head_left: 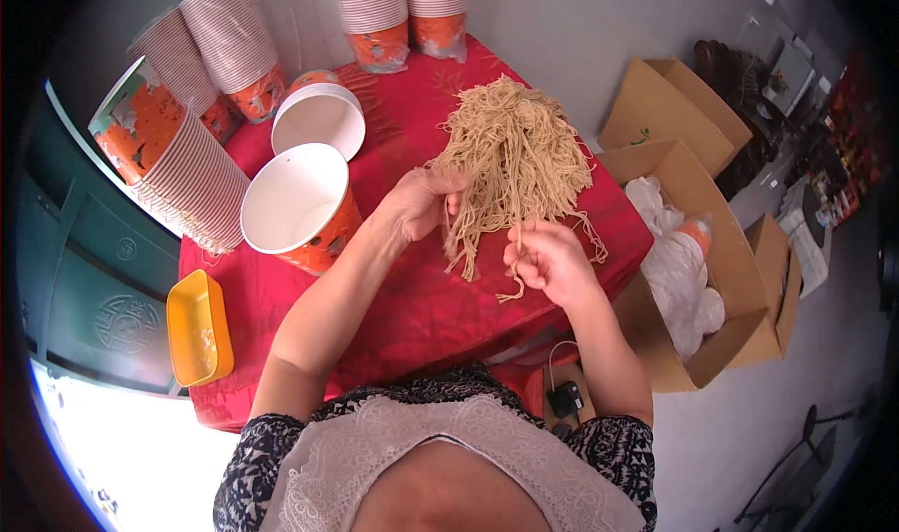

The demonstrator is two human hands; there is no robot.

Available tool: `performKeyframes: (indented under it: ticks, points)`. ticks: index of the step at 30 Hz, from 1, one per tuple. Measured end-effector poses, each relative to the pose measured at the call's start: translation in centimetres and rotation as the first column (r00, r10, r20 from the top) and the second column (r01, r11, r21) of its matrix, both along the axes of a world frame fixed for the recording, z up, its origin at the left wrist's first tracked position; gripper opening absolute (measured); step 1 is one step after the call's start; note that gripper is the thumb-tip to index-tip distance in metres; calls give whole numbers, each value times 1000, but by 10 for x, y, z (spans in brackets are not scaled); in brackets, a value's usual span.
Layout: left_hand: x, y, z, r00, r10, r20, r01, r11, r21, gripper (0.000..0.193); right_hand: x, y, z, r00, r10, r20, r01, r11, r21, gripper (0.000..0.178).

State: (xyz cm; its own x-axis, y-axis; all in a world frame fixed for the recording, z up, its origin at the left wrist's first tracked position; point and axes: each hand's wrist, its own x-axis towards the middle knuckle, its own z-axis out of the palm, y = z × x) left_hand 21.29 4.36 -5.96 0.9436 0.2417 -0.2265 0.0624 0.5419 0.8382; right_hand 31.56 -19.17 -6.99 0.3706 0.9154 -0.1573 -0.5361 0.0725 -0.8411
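A heap of thin tan strands (520,143), like noodles or string, lies on the red cloth in front of me. At its left edge is my left hand (426,202), thumb and fingers closed together against the strands; some blurred ends hang beneath it. My right hand (551,260) is at the near side of the heap, fingers curled in a pinch. A short strand (512,291) runs through that pinch and dangles below. To the left of my left hand stands a paper tub (309,209) with a white inside and orange print. Behind it, another paper tub (323,125) lies tilted toward me.
Stacks of paper tubs (192,181) line the table's left and back. A yellow plastic box (199,331) sits at the left edge of the red-covered table (412,321). On the right, an open cardboard box (740,260) holds plastic-wrapped items. A black adapter (565,399) lies below the near edge.
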Motion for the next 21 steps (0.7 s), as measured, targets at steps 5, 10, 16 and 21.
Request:
performKeyframes:
  ticks: [5, 10, 16, 21]
  points:
    - [-19, -17, 0, 1000, 17, -4, -17, 1000, -9, 9, -33, -11, 0, 990, 96, 102, -93, 995, -33, 18]
    - [-48, -22, 7, 992, 129, 5, -129, 992, -1, 10, -53, -21, -3, 968, 139, 207, -128, 990, -67, 18]
    - [-80, -37, 22, 955, 292, -55, -273, 936, 223, 27, -60, -34, 9, 850, 353, 391, -310, 935, -172, 18]
    - [-111, -57, 32, 902, 428, -55, -401, 880, 254, 43, -50, -40, 18, 843, 172, 510, -110, 983, -149, 15]
